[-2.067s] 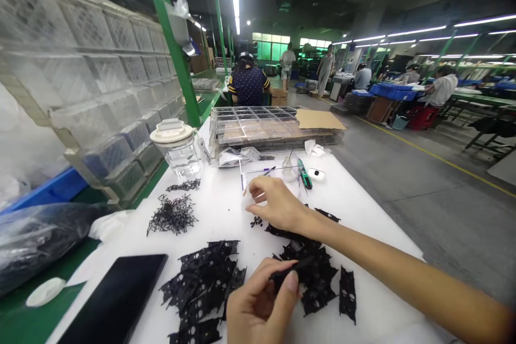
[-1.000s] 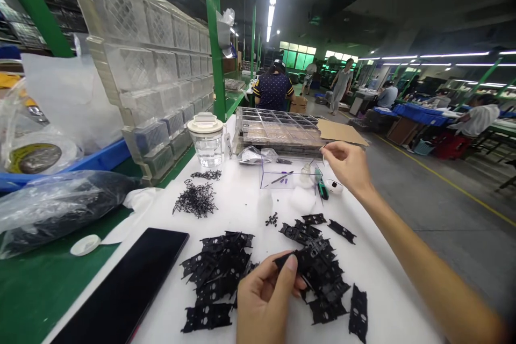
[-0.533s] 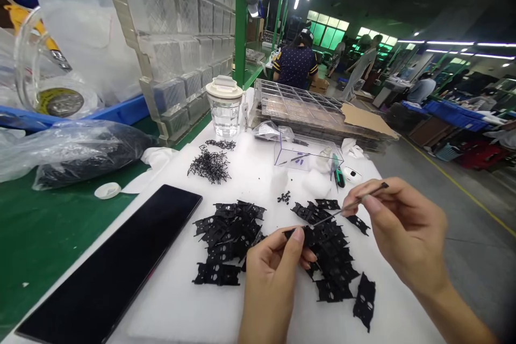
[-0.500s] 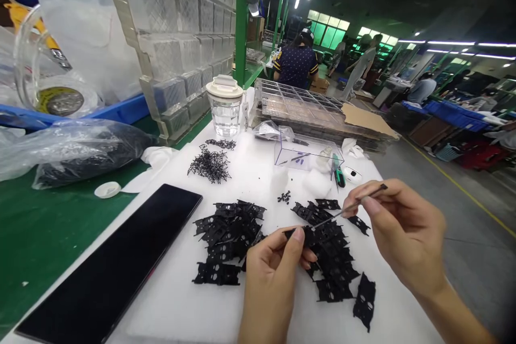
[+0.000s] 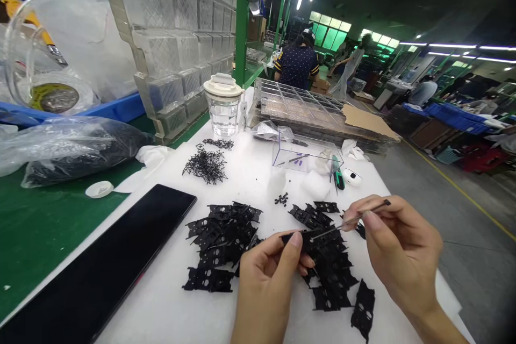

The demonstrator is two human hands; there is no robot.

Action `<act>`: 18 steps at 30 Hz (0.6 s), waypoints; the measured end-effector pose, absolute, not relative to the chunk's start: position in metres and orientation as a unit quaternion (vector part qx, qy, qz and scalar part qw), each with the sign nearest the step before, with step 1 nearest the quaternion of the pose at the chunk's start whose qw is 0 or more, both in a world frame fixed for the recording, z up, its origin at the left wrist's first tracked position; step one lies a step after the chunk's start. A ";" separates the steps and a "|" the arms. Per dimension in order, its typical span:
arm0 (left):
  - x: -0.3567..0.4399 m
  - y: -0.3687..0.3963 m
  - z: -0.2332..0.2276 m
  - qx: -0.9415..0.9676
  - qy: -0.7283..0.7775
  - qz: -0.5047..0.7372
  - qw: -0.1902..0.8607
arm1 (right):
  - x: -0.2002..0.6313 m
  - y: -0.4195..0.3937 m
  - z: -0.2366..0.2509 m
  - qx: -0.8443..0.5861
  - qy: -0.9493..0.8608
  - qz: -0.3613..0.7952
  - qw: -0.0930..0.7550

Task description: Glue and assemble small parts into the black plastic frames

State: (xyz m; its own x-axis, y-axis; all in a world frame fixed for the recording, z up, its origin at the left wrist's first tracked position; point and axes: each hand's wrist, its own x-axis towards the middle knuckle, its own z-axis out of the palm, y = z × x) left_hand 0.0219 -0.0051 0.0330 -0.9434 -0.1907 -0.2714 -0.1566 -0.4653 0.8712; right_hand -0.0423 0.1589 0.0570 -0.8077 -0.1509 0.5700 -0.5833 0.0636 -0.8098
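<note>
My left hand (image 5: 268, 274) is closed, thumb on top, around a flat black plastic plate (image 5: 307, 236). Between the fingertips of my right hand (image 5: 399, 242) is a thin metal pointed tool (image 5: 337, 227), its tip at the plate; whether they touch I cannot tell. Beneath and beyond the hands lies a heap of similar black plates (image 5: 332, 266), with one single plate (image 5: 363, 309) to its right. A second heap of plates (image 5: 221, 236) sits left of my left hand. Several tiny black pieces (image 5: 281, 199) lie between and behind the heaps.
A long black screen-like slab (image 5: 108, 258) lies on the left of the white table. Behind are a pile of thin black parts (image 5: 205, 165), a lidded water jar (image 5: 223, 107), a clear box (image 5: 306, 156), a green-handled tool (image 5: 339, 177) and stacked trays (image 5: 306, 110). A person (image 5: 296, 64) stands beyond.
The view has shifted slightly, so most table items sit a little further left. The plate in my left hand looks flatter, and my right hand with the tool is slightly lower.
</note>
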 end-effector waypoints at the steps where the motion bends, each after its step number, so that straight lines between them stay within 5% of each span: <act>1: 0.022 -0.005 0.033 0.169 -0.518 -0.838 0.009 | -0.042 0.158 0.057 0.266 -0.706 0.634 0.170; 9: 0.022 -0.005 0.033 0.179 -0.520 -0.835 0.013 | -0.038 0.155 0.059 0.279 -0.709 0.619 0.190; 18: 0.021 -0.004 0.035 0.196 -0.519 -0.832 0.030 | -0.061 0.172 0.081 0.186 -0.749 0.531 0.350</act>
